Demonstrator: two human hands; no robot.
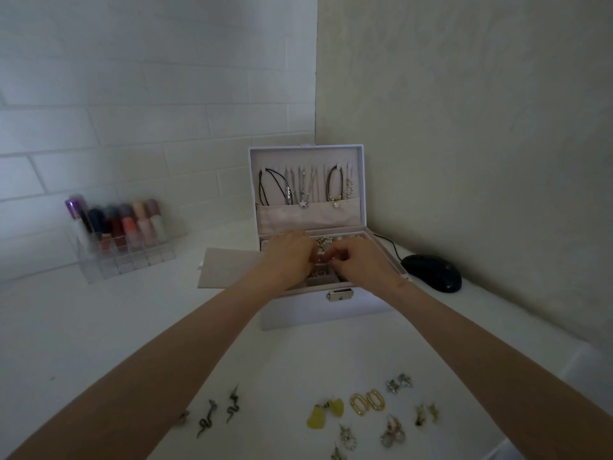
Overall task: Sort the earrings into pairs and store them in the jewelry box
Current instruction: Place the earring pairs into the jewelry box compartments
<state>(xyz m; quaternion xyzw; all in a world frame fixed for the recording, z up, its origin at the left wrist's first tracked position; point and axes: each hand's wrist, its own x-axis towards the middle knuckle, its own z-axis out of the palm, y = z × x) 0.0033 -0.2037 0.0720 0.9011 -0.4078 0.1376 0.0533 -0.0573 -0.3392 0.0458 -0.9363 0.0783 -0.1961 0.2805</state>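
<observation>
Left grip (292, 257) and right grip (361, 265) meet over the open box (361, 302), fingers curled inward; whether either pinches anything, I cannot tell. Loose earrings (366, 402) lie on the desk (99, 327), well behind both grips.

Pretty dim shot, grey and flat, with a cool cast on the tiled wall (132, 104) and a warmer one on the plain wall (464, 127). Shadows are soft, like the faint one round the mouse (431, 272). The wide lens bows the tile lines and stretches the forearms (166, 376) low down. The nail polish bottles (122, 224) look mushy, and fine detail is smeared.
</observation>
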